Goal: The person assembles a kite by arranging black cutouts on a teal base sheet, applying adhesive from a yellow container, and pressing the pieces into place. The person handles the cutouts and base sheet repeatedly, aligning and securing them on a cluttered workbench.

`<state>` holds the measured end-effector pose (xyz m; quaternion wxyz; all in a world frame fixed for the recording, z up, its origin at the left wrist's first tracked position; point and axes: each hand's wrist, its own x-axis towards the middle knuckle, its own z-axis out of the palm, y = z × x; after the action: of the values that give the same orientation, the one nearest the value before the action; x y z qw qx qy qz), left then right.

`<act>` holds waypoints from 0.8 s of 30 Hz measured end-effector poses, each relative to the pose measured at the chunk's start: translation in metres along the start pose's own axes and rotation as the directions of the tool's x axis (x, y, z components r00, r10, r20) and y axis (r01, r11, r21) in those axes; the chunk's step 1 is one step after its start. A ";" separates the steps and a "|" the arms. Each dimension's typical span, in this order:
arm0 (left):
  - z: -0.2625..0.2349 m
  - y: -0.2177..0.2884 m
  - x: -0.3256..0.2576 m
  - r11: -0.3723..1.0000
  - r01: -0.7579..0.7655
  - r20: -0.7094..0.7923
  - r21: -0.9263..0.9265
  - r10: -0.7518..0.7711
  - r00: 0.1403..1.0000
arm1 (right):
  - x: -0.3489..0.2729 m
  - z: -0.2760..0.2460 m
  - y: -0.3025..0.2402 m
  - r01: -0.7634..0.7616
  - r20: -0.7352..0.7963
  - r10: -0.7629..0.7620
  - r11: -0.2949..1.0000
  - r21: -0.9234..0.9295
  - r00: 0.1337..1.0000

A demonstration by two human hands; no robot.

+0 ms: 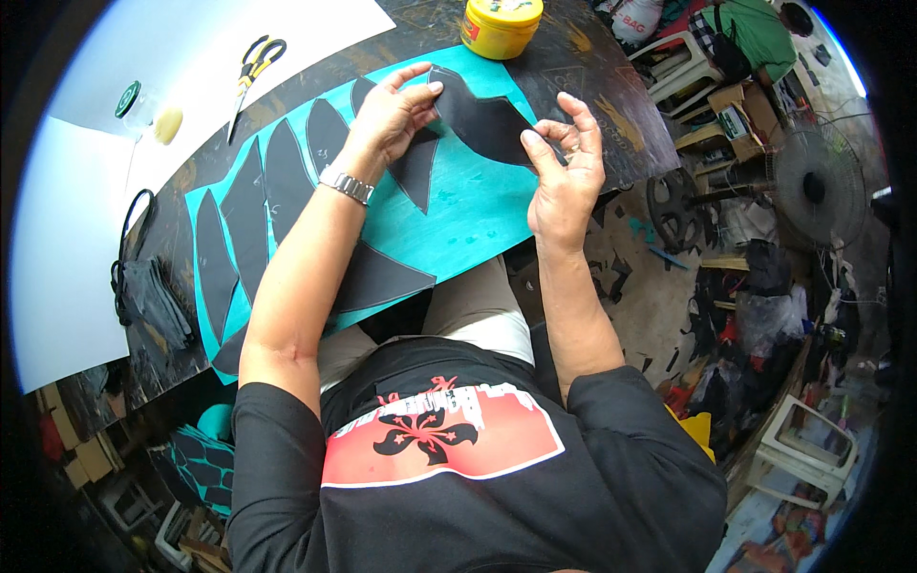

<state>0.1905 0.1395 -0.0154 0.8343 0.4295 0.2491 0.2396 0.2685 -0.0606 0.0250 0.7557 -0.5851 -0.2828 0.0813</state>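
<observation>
Both of my hands are at a curved black cut piece (485, 122) of sheet material that lies over the upper right part of a turquoise sheet (458, 224). My left hand (394, 116), with a metal watch on the wrist, pinches the piece's left end between thumb and fingers. At its right end, my right hand (565, 167) has thumb and forefinger closed on the edge, the other fingers raised. Several more black cut pieces, such as a pointed one (288, 177) and a broad one (382, 277), lie on the turquoise sheet.
A yellow tub (501, 27) stands at the table's far side. Yellow-handled scissors (250, 81) and a clear jar with a green lid (129, 100) lie to the left, near folded dark cloth (158, 304). A fan (817, 181) and another person (764, 38) are at right.
</observation>
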 end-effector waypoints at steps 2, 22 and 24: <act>-0.007 0.007 0.011 0.961 -0.115 -0.003 0.250 0.120 0.993 | 0.004 -0.004 0.009 -0.089 0.011 0.089 0.996 -0.019 0.996; -0.030 0.022 0.049 0.414 -0.211 -0.041 0.886 0.522 0.852 | 0.009 0.007 0.037 -0.258 0.087 0.289 0.930 -0.263 0.953; -0.032 0.021 0.051 0.425 -0.193 -0.060 0.885 0.514 0.856 | 0.011 0.006 0.037 -0.295 0.073 0.317 0.931 -0.217 0.946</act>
<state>0.2057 0.2010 -0.0245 0.3879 0.7804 0.3683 0.3239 0.2820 -0.0393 -0.0050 0.6536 -0.6910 -0.2352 0.2000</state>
